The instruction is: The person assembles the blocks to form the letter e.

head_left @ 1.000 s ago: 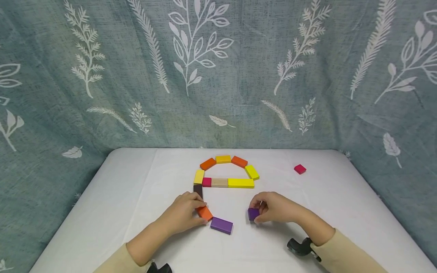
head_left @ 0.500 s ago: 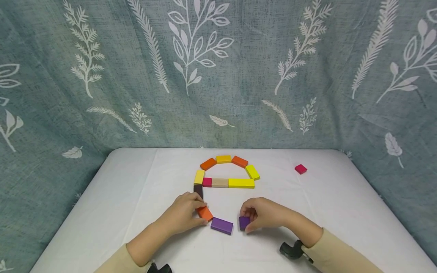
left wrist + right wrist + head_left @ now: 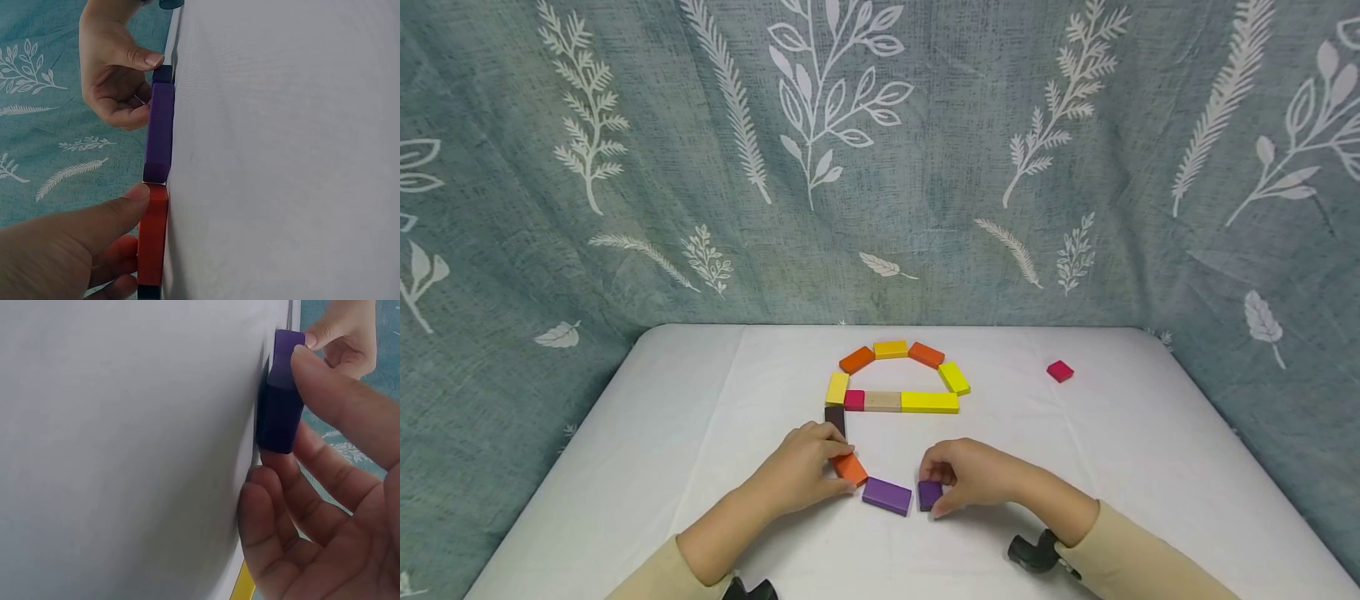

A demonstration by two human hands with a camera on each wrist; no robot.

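Observation:
My left hand [image 3: 808, 468] pinches an orange block [image 3: 851, 469] between thumb and fingers, at the lower left of a block outline. Just above those fingers a dark brown block [image 3: 835, 420] shows in part. A long purple block [image 3: 887, 496] lies end to end with the orange one. With thumb and fingertips my right hand [image 3: 973, 473] grips a small dark purple block [image 3: 280, 419], a narrow gap to the right of the long purple block in the head view. The right fingers hide part of the small block.
Yellow and orange blocks form an arch, the top one yellow [image 3: 891, 350]. Below it runs a row of red [image 3: 854, 401], tan [image 3: 882, 402] and yellow [image 3: 929, 403] blocks. A lone red block [image 3: 1060, 372] lies at the right on the white-covered table [image 3: 1120, 450].
My right hand has carried the small dark purple block left and toward me, up near the long purple block's right end. My left hand has stayed on the orange block.

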